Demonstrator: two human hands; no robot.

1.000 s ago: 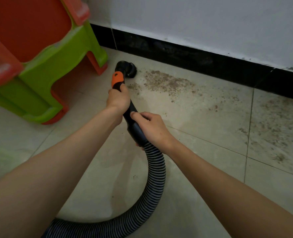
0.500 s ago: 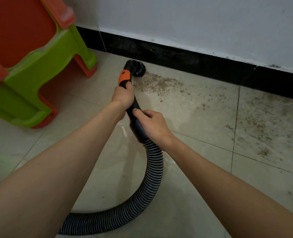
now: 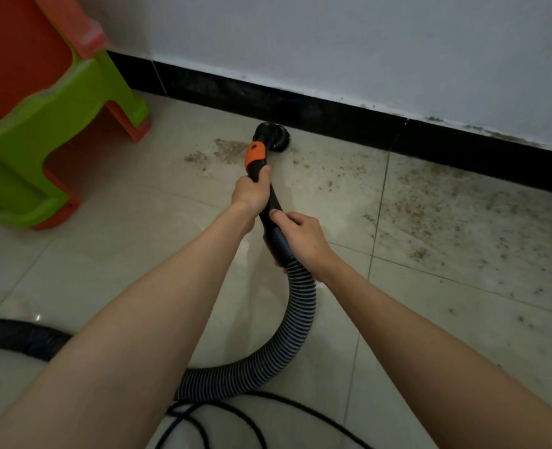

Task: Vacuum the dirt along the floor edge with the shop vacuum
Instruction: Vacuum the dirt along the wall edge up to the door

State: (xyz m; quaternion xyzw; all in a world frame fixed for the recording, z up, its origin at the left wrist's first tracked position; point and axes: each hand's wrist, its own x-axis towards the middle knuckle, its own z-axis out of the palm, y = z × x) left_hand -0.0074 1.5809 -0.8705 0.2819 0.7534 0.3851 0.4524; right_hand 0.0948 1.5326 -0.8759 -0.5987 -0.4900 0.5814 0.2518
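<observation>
A pale tiled floor (image 3: 112, 260) is seen from above, bounded at the top by a white wall (image 3: 333, 43) with a black skirting strip (image 3: 333, 116) along its base. A green and orange plastic stool (image 3: 41, 102) is placed at the upper left, well apart from the hands. Dirt (image 3: 456, 215) is scattered over the tiles at right below the skirting, and a smaller patch of it is seen left of the nozzle, near the skirting. A ribbed grey-black hose (image 3: 300, 319) is looped from the lower centre up to the hands; its far run is seen at the left edge, partly hidden by the left forearm. A thin black cable (image 3: 235, 416) is coiled on the floor at bottom centre. The black wand (image 3: 273, 202) is held by both hands: the right hand (image 3: 303, 241) is wrapped around the cuff where hose and wand are joined, and the left hand (image 3: 252, 192) is wrapped around the wand further forward, just below the orange collar (image 3: 255, 155). The round black nozzle (image 3: 273, 137) is set on the floor beyond the left hand, just beside the skirting; contact with the skirting cannot be told.
</observation>
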